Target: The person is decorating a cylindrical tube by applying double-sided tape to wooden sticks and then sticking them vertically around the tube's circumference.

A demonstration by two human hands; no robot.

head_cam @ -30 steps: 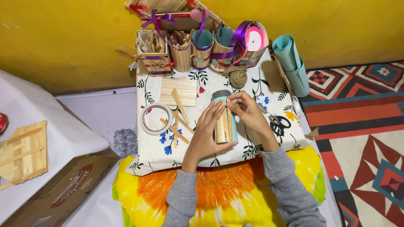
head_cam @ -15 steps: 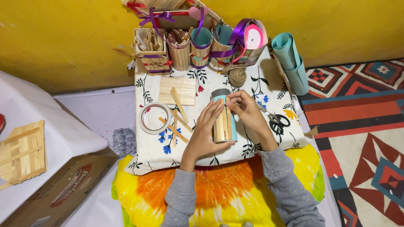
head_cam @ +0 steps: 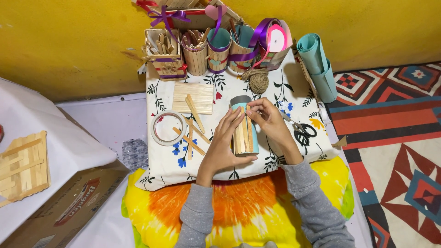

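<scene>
Teal tube [head_cam: 244, 133] – stick-clad | left hand [head_cam: 225, 142] cradles it | right hand [head_cam: 271, 120] pinches stick [head_cam: 249, 126]

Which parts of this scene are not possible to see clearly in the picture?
- Head view: the left side of the teal tube is hidden behind the left hand.
- Whether the wooden sticks are already glued: too small to tell.
- The scissors are partly covered by the right hand.
- The stick panel is cut off by the left edge.
</scene>
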